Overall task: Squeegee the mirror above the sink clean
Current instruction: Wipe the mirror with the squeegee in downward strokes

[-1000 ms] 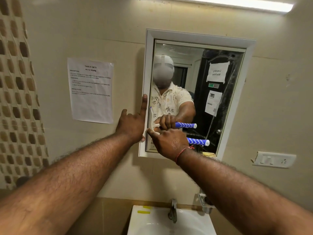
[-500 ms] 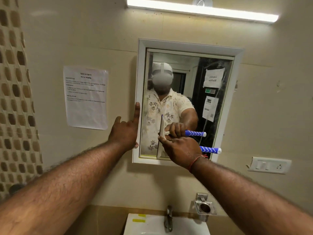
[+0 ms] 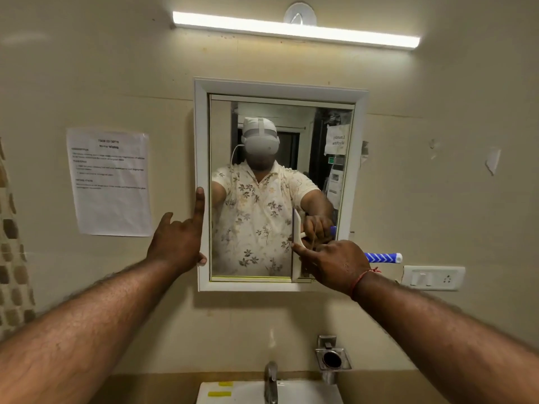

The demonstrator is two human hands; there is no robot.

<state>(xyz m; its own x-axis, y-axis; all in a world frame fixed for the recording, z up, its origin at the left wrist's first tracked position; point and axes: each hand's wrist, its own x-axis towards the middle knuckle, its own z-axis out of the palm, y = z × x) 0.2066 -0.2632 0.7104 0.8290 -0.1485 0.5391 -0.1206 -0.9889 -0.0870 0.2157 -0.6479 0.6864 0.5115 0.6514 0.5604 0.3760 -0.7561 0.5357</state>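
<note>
The white-framed mirror (image 3: 280, 91) hangs on the beige wall above the sink (image 3: 303, 393). My right hand (image 3: 332, 265) grips a squeegee (image 3: 382, 257) with a blue-and-white striped handle. Its white blade stands upright against the glass near the lower right part of the mirror. My left hand (image 3: 178, 237) rests on the mirror's left frame edge, index finger pointing up along it and the other fingers curled around the frame. The glass reflects a person in a floral shirt wearing a headset.
A printed paper sheet (image 3: 109, 182) is taped to the wall left of the mirror. A switch plate (image 3: 433, 277) sits to the right, just past the squeegee handle. Below are a tap (image 3: 271, 380) and a metal holder (image 3: 332, 358). A tube light (image 3: 294, 30) glows above.
My right hand has drawn the squeegee across the glass from the left side to the lower right. My left hand has stayed on the frame's left edge. The view has tilted and pulled back.
</note>
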